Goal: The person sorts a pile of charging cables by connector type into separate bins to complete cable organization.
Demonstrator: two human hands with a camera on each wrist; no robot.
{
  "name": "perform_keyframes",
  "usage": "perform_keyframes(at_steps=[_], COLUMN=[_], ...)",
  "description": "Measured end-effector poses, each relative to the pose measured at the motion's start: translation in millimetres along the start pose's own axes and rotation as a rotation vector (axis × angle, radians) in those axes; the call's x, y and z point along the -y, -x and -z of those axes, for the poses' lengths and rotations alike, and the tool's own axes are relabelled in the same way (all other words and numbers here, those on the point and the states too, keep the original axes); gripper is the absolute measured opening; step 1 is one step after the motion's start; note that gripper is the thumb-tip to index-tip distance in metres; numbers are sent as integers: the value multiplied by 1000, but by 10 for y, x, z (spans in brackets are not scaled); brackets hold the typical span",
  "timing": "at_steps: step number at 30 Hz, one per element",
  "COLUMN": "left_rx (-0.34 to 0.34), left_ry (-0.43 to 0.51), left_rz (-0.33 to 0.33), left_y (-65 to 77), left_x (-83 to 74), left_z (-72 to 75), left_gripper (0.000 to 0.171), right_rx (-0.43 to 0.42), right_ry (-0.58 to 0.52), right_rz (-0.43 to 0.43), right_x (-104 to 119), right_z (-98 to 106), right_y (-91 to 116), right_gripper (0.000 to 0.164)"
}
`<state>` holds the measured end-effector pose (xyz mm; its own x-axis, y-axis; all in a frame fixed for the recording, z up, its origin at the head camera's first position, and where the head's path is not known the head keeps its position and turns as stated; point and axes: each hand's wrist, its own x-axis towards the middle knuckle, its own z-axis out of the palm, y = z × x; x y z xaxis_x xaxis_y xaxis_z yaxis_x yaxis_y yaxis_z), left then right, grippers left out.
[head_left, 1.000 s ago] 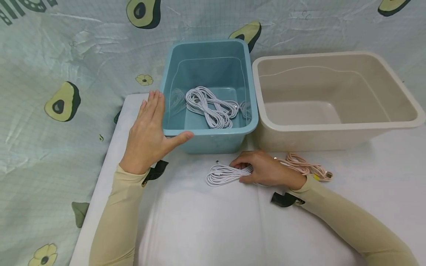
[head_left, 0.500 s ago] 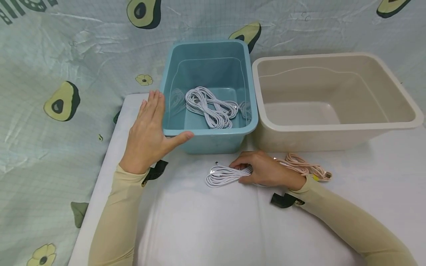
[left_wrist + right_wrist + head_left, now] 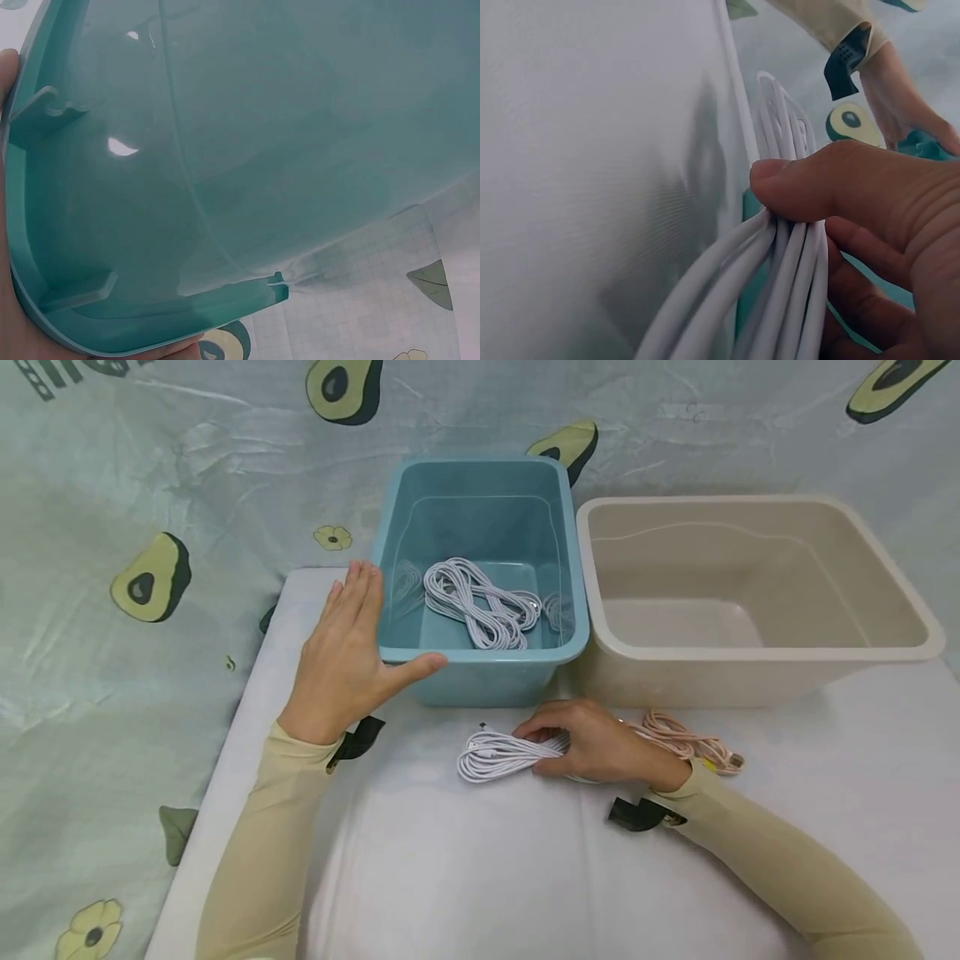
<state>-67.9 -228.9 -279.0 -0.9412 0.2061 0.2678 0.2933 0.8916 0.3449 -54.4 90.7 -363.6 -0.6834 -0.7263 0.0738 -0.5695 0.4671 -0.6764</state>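
Between its thumb and fingers, my right hand [image 3: 592, 742] pinches a coiled white cable [image 3: 491, 757] low over the white table, in front of the bins. The right wrist view shows the strands of the white cable [image 3: 780, 262] bunched under the thumb. My left hand [image 3: 341, 656] rests with straight fingers against the near left corner of the blue bin [image 3: 480, 681], its thumb lying along the front rim. In the left wrist view the bin's outer wall [image 3: 262, 150] fills most of the picture. Inside the blue bin lie coiled white cables [image 3: 483, 606].
A beige bin [image 3: 750, 681] stands right of the blue one, close against it. Just behind my right wrist lies a coiled pink cable [image 3: 693, 743]. An avocado-print sheet [image 3: 112, 693] hangs behind and left of the white table [image 3: 465, 877].
The head view has shifted slightly. The white cable in my right hand has edged a little to the left; my left hand keeps its place at the blue bin.
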Motion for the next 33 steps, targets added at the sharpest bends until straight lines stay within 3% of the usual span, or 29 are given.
perform_keyframes(at_steps=[10,22,33], left_rx=[-3,-5,11], left_ry=[-1,2,7], left_rz=[-9,-20,-11], left_y=[-2,-14,-16], left_x=[4,6,-4], left_z=[0,-6,7], left_gripper=[119,119,120], right_rx=[-24,35,86], right_ry=[-37,-46,34], right_rz=[-1,12,128], right_x=[147,408,724], right_z=[153,374,536], right_y=[-24,-25,29], right_gripper=[43,44,43])
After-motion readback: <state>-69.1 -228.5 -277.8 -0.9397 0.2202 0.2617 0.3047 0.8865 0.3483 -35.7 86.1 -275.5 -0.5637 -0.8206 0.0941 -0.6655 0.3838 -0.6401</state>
